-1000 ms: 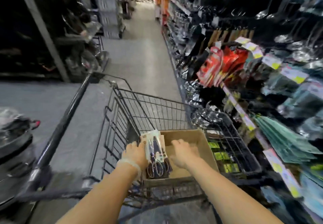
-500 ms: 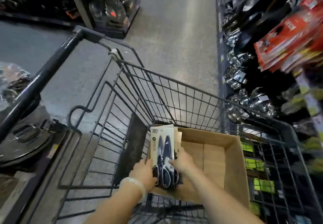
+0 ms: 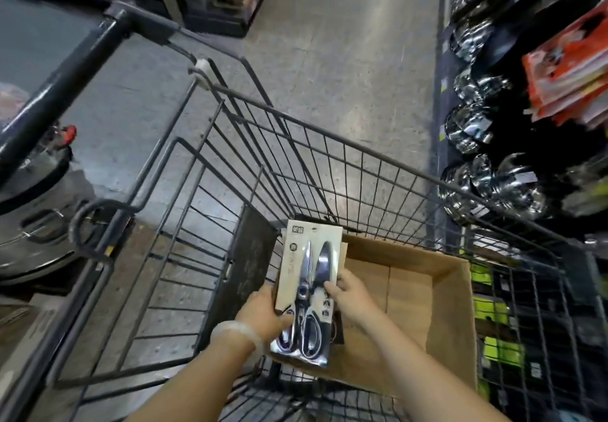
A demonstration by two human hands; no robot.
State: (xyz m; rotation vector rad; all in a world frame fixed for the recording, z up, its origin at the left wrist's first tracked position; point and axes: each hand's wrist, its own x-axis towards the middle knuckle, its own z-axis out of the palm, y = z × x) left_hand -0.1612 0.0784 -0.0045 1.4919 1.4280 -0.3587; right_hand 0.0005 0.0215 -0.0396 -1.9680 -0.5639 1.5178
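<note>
In the head view, the person's left grip is closed on the lower left edge of a beige card pack of steel kitchen scissors with dark handle loops, thumb lying across the front near the handles. The right grip pinches the same pack at its right edge, about midway up. More card edges show behind the pack, too hidden to count. The pack is held tilted over the near left corner of an open brown cardboard box, which sits inside a dark wire shopping cart. A translucent white wristband circles the left wrist. Shiny steel pots and orange-red packets line the shelf to the right.
</note>
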